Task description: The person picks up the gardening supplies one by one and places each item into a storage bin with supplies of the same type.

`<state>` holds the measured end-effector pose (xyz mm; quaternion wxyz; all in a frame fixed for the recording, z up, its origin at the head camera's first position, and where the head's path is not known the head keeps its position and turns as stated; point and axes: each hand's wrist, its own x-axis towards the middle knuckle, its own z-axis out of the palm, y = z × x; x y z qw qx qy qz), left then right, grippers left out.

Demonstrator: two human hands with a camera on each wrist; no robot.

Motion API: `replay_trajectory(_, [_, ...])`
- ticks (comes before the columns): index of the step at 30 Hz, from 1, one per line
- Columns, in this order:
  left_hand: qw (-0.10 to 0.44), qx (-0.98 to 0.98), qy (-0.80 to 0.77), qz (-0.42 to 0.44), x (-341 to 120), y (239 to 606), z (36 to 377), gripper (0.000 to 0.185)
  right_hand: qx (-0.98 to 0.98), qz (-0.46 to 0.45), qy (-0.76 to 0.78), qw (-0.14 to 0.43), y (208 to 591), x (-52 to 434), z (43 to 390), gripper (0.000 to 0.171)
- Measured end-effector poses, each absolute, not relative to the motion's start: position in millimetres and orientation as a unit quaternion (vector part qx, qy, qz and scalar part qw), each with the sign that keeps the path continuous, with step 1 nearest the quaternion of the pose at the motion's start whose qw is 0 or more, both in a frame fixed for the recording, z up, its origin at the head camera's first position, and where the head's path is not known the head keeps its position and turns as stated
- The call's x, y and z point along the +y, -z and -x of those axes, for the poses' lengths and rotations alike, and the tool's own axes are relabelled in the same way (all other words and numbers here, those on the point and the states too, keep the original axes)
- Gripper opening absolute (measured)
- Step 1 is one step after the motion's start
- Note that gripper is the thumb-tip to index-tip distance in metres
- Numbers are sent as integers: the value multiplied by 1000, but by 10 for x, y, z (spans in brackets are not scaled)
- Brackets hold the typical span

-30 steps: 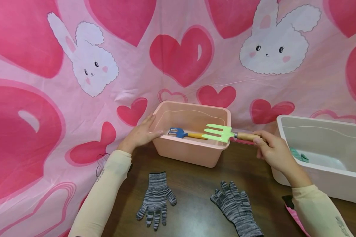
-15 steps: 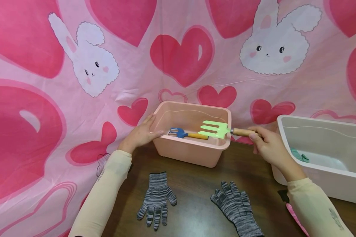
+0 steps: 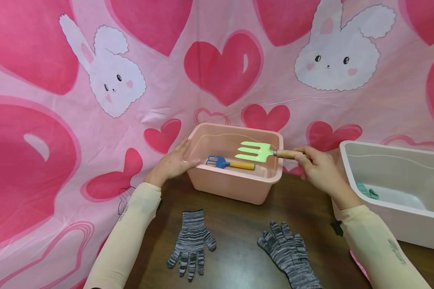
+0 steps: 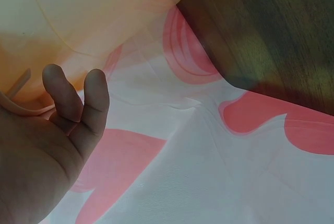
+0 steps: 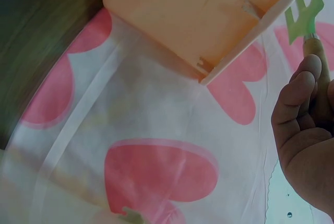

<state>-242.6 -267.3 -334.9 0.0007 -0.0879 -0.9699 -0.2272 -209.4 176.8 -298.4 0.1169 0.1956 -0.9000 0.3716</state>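
A pink plastic bin (image 3: 235, 186) stands at the back of the dark wooden table. A small blue rake with an orange handle (image 3: 228, 163) lies inside it. My right hand (image 3: 315, 167) grips the wooden handle of a light green garden fork (image 3: 256, 151), whose tines hang over the bin's opening. In the right wrist view the green fork (image 5: 302, 12) sticks out past the bin's rim (image 5: 245, 41). My left hand (image 3: 173, 162) rests against the bin's left wall, thumb on the rim. The left wrist view shows its fingers (image 4: 78, 104) beside the bin wall (image 4: 88, 10).
Two grey striped gloves lie flat on the table in front, one at left (image 3: 190, 241), one at right (image 3: 288, 255). A white bin (image 3: 394, 218) stands at the right with something teal (image 3: 366, 190) inside. A pink heart-and-bunny cloth (image 3: 94, 100) hangs behind and drapes left.
My right hand has carried the green fork leftward and a little up, so its tines now reach further over the pink bin. The left hand has stayed on the bin.
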Motion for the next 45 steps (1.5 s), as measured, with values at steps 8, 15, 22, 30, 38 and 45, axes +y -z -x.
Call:
replay_trajectory(8, [3, -970, 227, 90, -2674, 3347, 2415, 107, -903, -195, -370, 101, 2900, 1674, 2203, 33])
replay_trajectory(15, [2, -969, 231, 88, -2670, 3329, 2406, 105, -896, -205, -375, 118, 2861, 1610, 2302, 25])
replay_trajectory(22, [2, -969, 229, 89, -2671, 3334, 2421, 104, -891, -212, -387, 107, 2851, 1570, 2349, 26])
replay_trajectory(30, [2, -970, 228, 90, -2672, 3320, 2411, 103, -893, -186, -408, 40, 2800, 1466, 2398, 34])
replay_trajectory(38, [-1, -969, 230, 87, -2675, 3338, 2403, 103, -887, -225, -396, 75, 2745, 1382, 2486, 26])
replay_trajectory(45, [-2, -969, 229, 88, -2665, 3337, 2409, 105, -886, -223, -403, 56, 2714, 1335, 2523, 27])
